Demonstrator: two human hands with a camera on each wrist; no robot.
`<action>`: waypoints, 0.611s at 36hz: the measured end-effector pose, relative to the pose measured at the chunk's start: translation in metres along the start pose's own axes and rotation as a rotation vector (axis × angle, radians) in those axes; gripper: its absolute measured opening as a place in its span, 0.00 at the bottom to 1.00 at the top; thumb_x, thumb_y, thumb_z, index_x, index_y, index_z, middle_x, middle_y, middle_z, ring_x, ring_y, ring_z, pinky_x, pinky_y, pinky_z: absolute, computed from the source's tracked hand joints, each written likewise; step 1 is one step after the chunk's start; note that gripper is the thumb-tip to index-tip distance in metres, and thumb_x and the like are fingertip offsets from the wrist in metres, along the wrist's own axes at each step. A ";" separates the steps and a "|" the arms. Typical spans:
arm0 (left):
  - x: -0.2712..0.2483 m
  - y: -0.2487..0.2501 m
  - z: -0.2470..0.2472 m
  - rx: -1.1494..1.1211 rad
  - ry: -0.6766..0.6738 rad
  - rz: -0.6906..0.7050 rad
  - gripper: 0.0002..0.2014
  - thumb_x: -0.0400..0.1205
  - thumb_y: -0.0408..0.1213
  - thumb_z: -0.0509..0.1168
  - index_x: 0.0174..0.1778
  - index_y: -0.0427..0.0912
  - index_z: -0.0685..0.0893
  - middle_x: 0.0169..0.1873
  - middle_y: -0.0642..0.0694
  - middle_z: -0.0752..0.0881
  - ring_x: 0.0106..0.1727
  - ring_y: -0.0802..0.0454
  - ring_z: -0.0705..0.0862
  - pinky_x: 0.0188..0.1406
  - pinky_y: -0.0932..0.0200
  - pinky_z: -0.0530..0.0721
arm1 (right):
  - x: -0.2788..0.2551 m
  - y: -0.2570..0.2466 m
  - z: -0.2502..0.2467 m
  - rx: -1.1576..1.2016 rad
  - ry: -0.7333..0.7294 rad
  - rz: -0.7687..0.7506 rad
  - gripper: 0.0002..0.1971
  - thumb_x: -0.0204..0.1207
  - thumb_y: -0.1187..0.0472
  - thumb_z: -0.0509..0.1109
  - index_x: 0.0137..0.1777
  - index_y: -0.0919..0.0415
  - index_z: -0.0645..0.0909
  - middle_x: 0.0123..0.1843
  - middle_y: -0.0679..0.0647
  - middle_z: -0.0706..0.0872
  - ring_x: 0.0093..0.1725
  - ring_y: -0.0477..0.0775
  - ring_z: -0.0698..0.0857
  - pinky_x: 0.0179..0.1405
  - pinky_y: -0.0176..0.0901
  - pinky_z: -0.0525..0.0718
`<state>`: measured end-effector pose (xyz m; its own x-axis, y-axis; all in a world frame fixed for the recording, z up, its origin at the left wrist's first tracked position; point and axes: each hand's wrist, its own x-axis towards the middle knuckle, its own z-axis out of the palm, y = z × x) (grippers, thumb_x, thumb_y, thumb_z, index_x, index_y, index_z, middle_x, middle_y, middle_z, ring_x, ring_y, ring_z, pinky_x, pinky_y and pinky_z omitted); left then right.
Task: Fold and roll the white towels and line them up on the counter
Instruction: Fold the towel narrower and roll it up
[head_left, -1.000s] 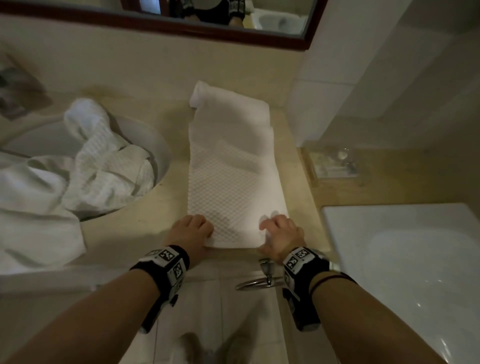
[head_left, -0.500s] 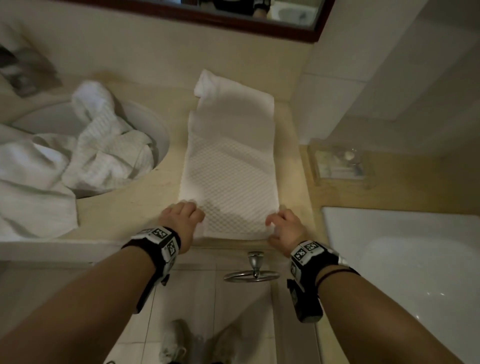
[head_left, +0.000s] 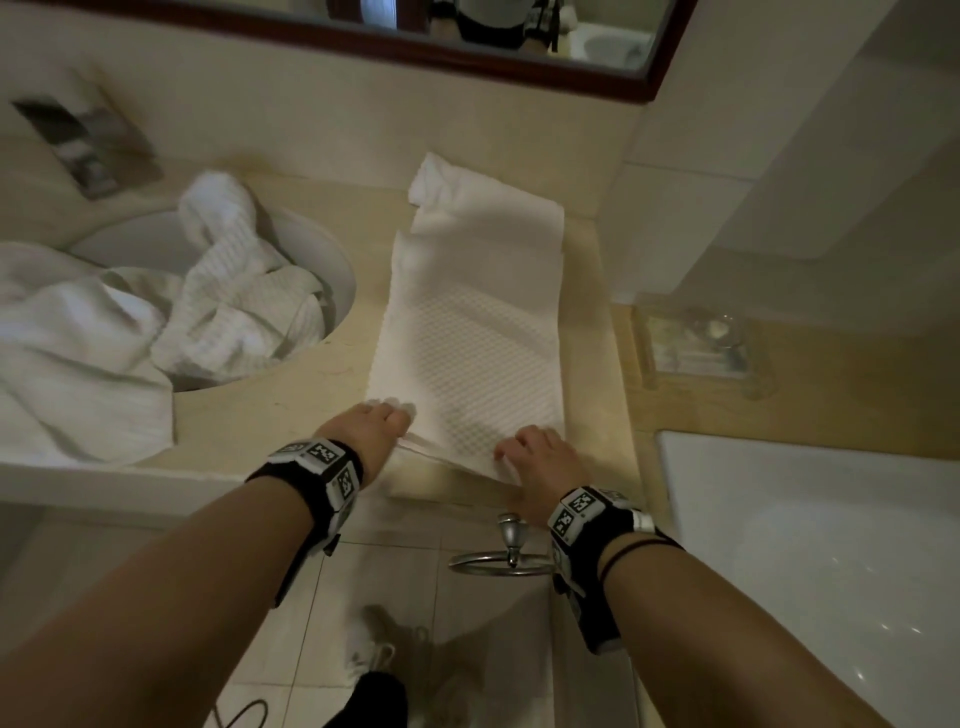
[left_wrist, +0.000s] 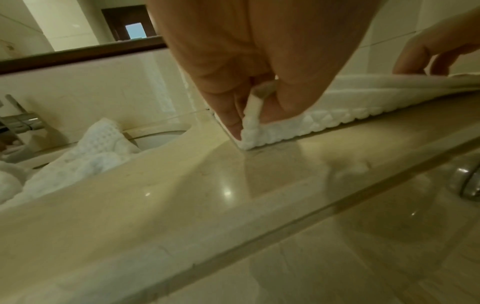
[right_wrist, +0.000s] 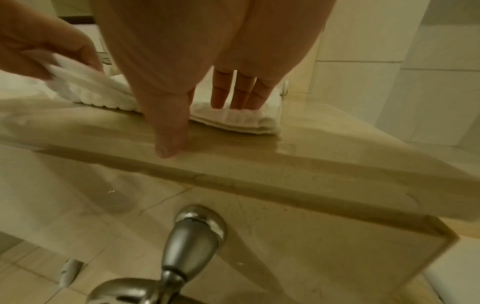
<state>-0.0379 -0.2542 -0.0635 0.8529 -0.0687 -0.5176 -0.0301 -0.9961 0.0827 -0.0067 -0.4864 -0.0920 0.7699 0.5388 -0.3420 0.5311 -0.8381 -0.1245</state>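
Note:
A long folded white towel with a waffle pattern lies on the beige counter, running from the front edge toward the back wall. My left hand is at its near left corner; in the left wrist view my left hand pinches that corner of the towel between thumb and fingers and holds it slightly off the counter. My right hand is at the near right corner. There its fingers lie straight on the towel, with the thumb down on the counter in front.
Crumpled white towels fill the round sink on the left and spill over the counter. A glass tray sits on the ledge to the right, beside a white bathtub. A chrome towel ring hangs below the counter edge.
The towel's near edge has come up off the counter and sits farther from the front edge. My left hand now pinches its corner. Both hands moved slightly forward.

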 end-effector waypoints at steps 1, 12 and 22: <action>-0.001 -0.001 -0.003 -0.038 0.007 -0.015 0.29 0.88 0.33 0.47 0.84 0.45 0.44 0.83 0.43 0.48 0.83 0.46 0.52 0.80 0.60 0.49 | 0.001 0.001 -0.002 -0.002 -0.019 -0.009 0.29 0.69 0.57 0.73 0.71 0.49 0.69 0.69 0.52 0.70 0.68 0.57 0.68 0.63 0.46 0.71; -0.001 -0.010 -0.017 -0.298 0.028 -0.078 0.26 0.88 0.53 0.40 0.77 0.47 0.67 0.76 0.42 0.70 0.74 0.44 0.70 0.73 0.55 0.64 | 0.021 0.013 -0.033 0.232 -0.169 0.247 0.20 0.85 0.62 0.53 0.76 0.54 0.64 0.64 0.60 0.78 0.61 0.60 0.79 0.55 0.44 0.74; 0.010 -0.020 -0.024 -0.311 0.001 -0.089 0.07 0.83 0.28 0.54 0.51 0.45 0.70 0.63 0.42 0.77 0.60 0.48 0.76 0.49 0.64 0.66 | 0.026 0.011 -0.011 0.028 -0.028 0.206 0.13 0.83 0.57 0.55 0.64 0.57 0.73 0.61 0.57 0.79 0.59 0.58 0.77 0.54 0.44 0.71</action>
<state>-0.0160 -0.2339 -0.0494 0.8455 0.0185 -0.5337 0.2054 -0.9338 0.2929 0.0231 -0.4800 -0.0916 0.8509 0.3534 -0.3886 0.3531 -0.9326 -0.0748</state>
